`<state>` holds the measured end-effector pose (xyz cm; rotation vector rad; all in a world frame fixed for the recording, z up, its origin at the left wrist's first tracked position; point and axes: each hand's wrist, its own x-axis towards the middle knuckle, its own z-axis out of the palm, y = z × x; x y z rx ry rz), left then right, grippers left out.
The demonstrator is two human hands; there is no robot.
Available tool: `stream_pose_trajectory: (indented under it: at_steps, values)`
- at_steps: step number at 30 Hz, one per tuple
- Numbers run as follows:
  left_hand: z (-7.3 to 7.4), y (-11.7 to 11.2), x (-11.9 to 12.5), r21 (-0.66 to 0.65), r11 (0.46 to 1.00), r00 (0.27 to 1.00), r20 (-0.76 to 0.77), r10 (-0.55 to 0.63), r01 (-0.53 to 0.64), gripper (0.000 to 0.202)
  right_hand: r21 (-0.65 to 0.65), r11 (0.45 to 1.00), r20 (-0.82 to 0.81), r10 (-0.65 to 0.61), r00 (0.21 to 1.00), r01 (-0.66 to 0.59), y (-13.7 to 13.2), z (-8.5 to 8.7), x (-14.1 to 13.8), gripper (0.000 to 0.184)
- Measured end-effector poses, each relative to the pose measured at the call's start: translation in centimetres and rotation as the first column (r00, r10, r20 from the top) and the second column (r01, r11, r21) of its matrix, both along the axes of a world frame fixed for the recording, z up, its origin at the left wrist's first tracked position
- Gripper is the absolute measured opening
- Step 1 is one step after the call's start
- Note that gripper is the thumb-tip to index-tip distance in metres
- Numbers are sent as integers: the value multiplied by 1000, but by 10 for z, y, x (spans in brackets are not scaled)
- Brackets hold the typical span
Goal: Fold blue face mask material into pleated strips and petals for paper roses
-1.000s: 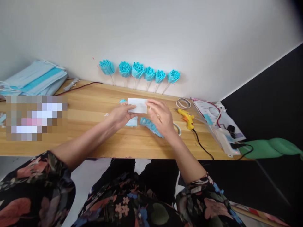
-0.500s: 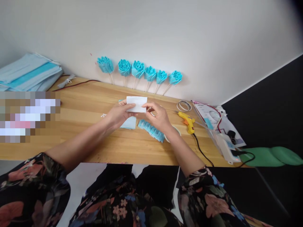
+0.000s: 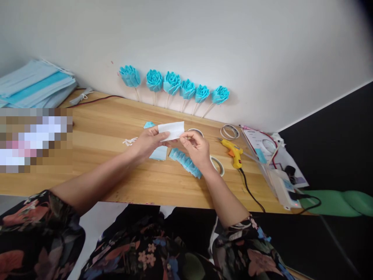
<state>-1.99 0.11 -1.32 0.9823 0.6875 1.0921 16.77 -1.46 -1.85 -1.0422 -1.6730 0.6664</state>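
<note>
A small white rectangular piece of fabric (image 3: 172, 130) is held up above the table between my two hands. My left hand (image 3: 150, 140) is closed on its left end, thumb on top. With thumb and fingertips my right hand (image 3: 196, 147) pinches its lower right corner. Underneath, on the tabletop, lie a stack of light blue pieces (image 3: 159, 153) and a row of folded blue pieces (image 3: 185, 163), partly hidden by my right hand. A small blue scrap (image 3: 149, 125) shows behind my left hand, and white strips (image 3: 129, 142) lie to its left.
Several blue fabric roses (image 3: 154, 81) on sticks lean on the wall. Tape rolls (image 3: 229, 132) and a yellow glue gun (image 3: 232, 150) lie to the right, near a power strip (image 3: 284, 190). Blue face masks (image 3: 37, 85) are piled at the left. A green object (image 3: 338, 202) is at the right edge.
Both hands still hold the white piece, which has moved slightly right and tilted, its right end higher. My right fingers have shifted to its lower corner. The view has shifted a little.
</note>
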Motion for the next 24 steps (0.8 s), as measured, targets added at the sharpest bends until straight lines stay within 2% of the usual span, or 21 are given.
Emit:
stream_pose_trajectory:
  at_steps: [7, 14, 19, 24]
  values:
    - [-3, 4, -3, 39, 999, 999, -49, 18, -16, 25, 46, 999, 43, -14, 999, 12, -1, 1, -1, 10]
    - [-2, 2, -2, 23, 1000, 999, -43, 0, 1, 24, -63, 994, -1, -87, 996, 87, -2, 2, -5, 10]
    - [2, 0, -1, -18, 1000, 1000, 18, -12, 12, 40, -74, 990, -9, -125, 992, 124, 1, -2, -4, 13]
    - [1, 0, -1, 13, 1000, 999, -29, 25, -25, 55, -94, 992, -64, -87, 994, 81, 2, -8, -3, 22]
